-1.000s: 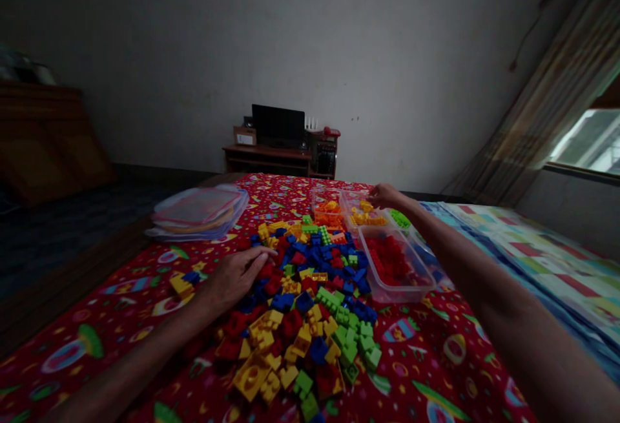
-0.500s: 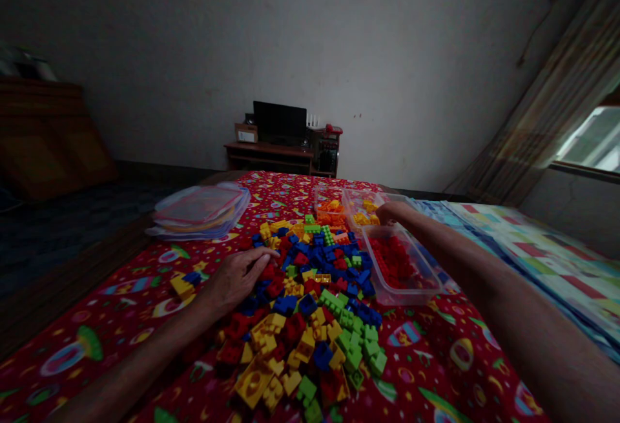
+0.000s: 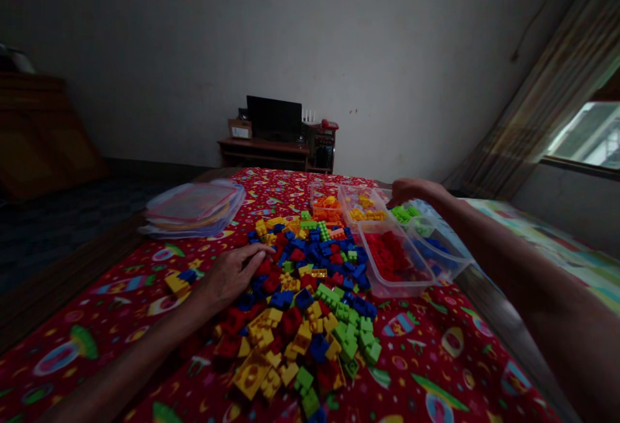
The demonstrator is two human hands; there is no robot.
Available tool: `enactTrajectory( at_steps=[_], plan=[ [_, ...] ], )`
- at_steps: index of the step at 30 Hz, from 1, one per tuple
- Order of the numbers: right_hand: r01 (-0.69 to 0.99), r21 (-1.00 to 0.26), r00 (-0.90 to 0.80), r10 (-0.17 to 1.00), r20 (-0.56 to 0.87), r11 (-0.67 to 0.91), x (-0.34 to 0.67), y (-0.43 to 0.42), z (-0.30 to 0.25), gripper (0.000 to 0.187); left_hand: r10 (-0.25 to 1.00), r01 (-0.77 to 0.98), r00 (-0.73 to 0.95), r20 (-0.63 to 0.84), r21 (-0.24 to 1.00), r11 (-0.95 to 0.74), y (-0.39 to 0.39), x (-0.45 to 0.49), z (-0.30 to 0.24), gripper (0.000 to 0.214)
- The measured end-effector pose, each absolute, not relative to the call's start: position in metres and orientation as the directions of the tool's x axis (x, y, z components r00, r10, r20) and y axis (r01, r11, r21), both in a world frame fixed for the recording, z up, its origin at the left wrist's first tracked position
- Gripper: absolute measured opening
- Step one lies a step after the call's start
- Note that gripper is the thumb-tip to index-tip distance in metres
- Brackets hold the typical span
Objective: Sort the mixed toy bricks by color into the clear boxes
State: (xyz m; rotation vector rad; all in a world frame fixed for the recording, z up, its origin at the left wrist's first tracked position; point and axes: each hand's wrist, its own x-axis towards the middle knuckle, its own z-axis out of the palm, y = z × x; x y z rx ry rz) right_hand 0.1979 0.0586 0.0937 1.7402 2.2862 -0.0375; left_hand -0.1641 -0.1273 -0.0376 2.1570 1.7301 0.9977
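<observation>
My left hand [image 3: 235,274] rests at the left side of a heap of toy building bricks [image 3: 300,294], its fingers stretched out over red and blue bricks; I see nothing held in it. My right hand [image 3: 414,192] is over the far edge of a clear box of green bricks [image 3: 405,214], beside a clear box of yellow bricks [image 3: 368,214]. Its fingers point down and are bunched together; whatever they hold is hidden. Nearer to me stands a clear box of red bricks [image 3: 390,258], with a box of blue bricks [image 3: 440,248] to its right.
Stacked clear lids [image 3: 194,210] lie at the left on the red patterned cloth [image 3: 159,339]. A yellow brick [image 3: 177,285] and a blue one lie apart from the heap. A box of orange bricks [image 3: 328,211] stands at the back. A monitor [image 3: 274,117] stands on a desk beyond.
My right hand has moved right, from above the yellow bricks to the box of green bricks. The boxes of green and blue bricks show more now. My left hand has hardly moved.
</observation>
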Motion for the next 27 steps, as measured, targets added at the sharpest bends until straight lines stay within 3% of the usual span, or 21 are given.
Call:
enactTrajectory(
  at_steps=[6,10,13,16,21,24,27],
  plan=[
    [0.965,0.219,-0.093,0.966,-0.240,0.147,0.244,0.013,0.114,0.032,0.931,0.784,0.094,0.351,0.550,-0.287,-0.129,-0.160,-0.032,0.044],
    [0.991,0.130,-0.043,0.999,0.002,0.043,0.256,-0.012,0.111,0.019,0.918,0.765,0.086,0.387,0.564,-0.310,-0.128,-0.161,-0.023,0.044],
    [0.975,-0.011,-0.218,0.957,0.190,0.224,0.238,-0.042,0.103,0.017,0.907,0.774,0.074,0.414,0.550,-0.314,-0.131,-0.166,-0.013,0.047],
    [0.885,-0.115,-0.412,0.874,0.258,0.451,0.203,-0.084,0.080,0.027,0.903,0.808,0.111,0.416,0.491,-0.325,-0.141,-0.177,-0.012,0.056],
    [0.574,-0.083,-0.753,0.565,0.336,0.814,0.149,-0.163,0.010,0.038,0.922,0.905,0.188,0.338,0.304,-0.296,-0.174,-0.209,-0.043,0.077],
    [0.342,0.054,-0.896,0.308,0.320,0.938,0.127,-0.197,-0.020,0.055,0.961,0.923,0.167,0.220,0.307,-0.231,-0.198,-0.222,-0.066,0.085],
    [0.131,0.158,-0.966,0.091,0.241,0.979,0.110,-0.209,-0.030,0.053,0.955,0.903,0.224,0.194,0.327,-0.278,-0.216,-0.216,-0.080,0.097]
  ],
)
